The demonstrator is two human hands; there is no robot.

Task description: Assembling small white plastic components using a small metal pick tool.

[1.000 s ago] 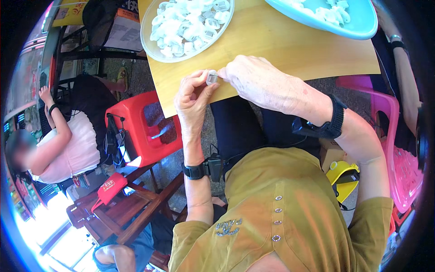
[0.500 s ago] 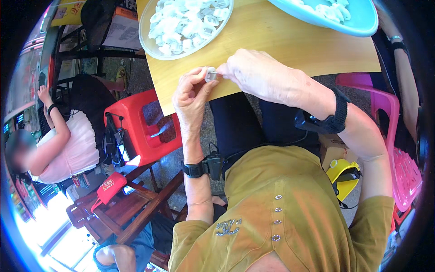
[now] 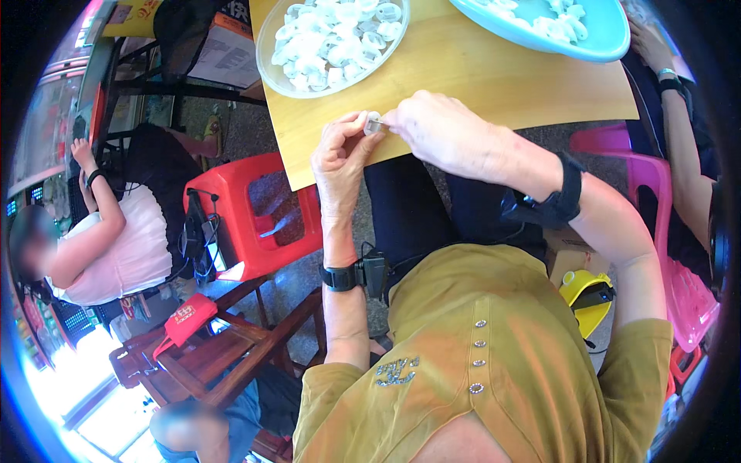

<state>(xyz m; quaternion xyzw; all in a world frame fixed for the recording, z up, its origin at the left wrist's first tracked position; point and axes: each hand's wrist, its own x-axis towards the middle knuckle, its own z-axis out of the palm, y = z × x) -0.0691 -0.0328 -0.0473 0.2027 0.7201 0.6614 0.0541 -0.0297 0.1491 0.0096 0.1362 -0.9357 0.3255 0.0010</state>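
Between thumb and fingertips, my left hand (image 3: pixel 340 154) pinches a small whitish, translucent plastic part (image 3: pixel 373 125) above the near edge of the wooden table. My right hand (image 3: pixel 448 133) is closed just to its right, its fingertips on a thin, dark metal-looking pin (image 3: pixel 383 122) that reaches the part. Most of that pin is hidden by the fingers, so its kind is unclear. Beyond my left hand stands a clear round tub (image 3: pixel 266 73) heaped with similar white parts (image 3: pixel 332 42). A light-blue basin (image 3: pixel 594 52) at the far right holds more white pieces (image 3: pixel 563 27).
Left of the table (image 3: pixel 494 85) stands a red plastic stool (image 3: pixel 224 216), with a wooden chair (image 3: pixel 224 347) nearer me. Another person (image 3: pixel 116 239) sits at the far left. At the right are a pink chair (image 3: pixel 656 185) and another person's arm (image 3: pixel 687 147).
The whole view has shifted slightly, so the table and tub appear farther right. Both hands keep their grips, with my right fingertips still close beside the small part.
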